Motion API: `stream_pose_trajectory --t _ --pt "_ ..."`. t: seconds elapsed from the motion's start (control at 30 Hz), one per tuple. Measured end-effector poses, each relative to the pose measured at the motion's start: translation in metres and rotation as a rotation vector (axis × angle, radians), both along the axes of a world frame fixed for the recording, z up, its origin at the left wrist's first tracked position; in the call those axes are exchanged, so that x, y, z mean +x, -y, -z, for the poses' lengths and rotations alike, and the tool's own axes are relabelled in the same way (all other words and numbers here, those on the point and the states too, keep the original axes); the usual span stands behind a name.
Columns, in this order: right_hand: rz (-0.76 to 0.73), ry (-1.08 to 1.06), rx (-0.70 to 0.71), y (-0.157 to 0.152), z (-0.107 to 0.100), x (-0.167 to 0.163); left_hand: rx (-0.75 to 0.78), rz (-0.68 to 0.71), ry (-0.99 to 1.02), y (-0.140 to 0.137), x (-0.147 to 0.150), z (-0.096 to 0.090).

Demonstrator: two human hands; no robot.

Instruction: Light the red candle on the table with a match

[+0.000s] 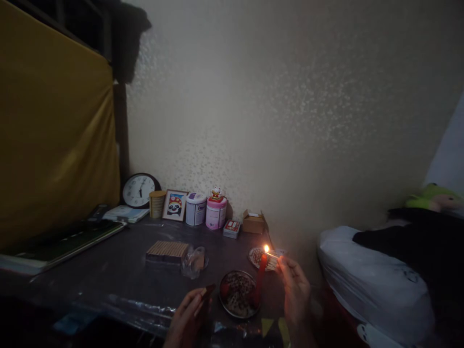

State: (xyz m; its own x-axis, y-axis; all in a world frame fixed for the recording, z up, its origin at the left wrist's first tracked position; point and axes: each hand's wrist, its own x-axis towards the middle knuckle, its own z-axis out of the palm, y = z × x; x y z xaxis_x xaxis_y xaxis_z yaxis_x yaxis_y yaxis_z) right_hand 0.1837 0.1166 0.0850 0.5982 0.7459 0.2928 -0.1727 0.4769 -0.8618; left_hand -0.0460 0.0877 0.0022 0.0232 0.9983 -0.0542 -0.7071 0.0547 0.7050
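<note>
**Lit match held at the tip of a red candle**

The right hand [295,290] pinches a thin wooden match [271,254] between thumb and forefinger, the remaining fingers curled loosely behind. The match burns with a small flame [267,248] just beyond the fingertips, and that flame sits at the top of a tall red candle [260,282], which leans slightly and stands in or just behind a round metal dish with a speckled pattern [237,294]; the footing cannot be told in the dim light. Whether the wick itself has caught is not visible, since only 1 flame shows. As a judgement, the match is struck and brought to the candle, while a candle burning on its own is not yet shown.

The left hand [188,314] is closed around a small dark box [208,291], probably the matchbox, held low and just left of the dish, well apart from the flame.

Beyond the right fingertips lies a small patterned plate [255,257]. Farther from both hands, on the dark plastic-covered table [108,270], rest a flat wooden-slat block [167,251] and a crumpled clear wrapper [195,261]. Along the wall stand a round black clock [139,190], a framed panda picture [174,205], 2 tins, 1 white [195,209] and 1 pink [216,212], and a brown cardboard box [253,222].
</note>
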Motion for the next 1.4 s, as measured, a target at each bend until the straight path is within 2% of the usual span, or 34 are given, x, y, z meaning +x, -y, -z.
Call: stream_pose_trajectory --t 0.17,0.37,0.53,1.0,1.4 --pt "-0.017 -0.005 0.003 0.0013 -0.003 -0.0031 0.002 0.015 0.011 -0.0004 -0.0002 0.0" --pt "-0.011 -0.001 0.0 0.0005 -0.0014 -0.0033 -0.019 -0.029 -0.011 -0.0036 0.0002 0.0018" --pt "-0.008 0.003 -0.005 0.0006 0.0002 -0.0015 -0.004 0.019 0.016 -0.0034 -0.001 0.0038" --pt "0.007 -0.002 0.002 -0.0032 0.0018 -0.0011 0.006 -0.001 -0.002 0.0033 -0.0014 -0.0039" --pt "-0.002 0.017 0.0 0.0011 0.0004 -0.0009 -0.017 0.01 0.012 0.0005 -0.0021 -0.002"
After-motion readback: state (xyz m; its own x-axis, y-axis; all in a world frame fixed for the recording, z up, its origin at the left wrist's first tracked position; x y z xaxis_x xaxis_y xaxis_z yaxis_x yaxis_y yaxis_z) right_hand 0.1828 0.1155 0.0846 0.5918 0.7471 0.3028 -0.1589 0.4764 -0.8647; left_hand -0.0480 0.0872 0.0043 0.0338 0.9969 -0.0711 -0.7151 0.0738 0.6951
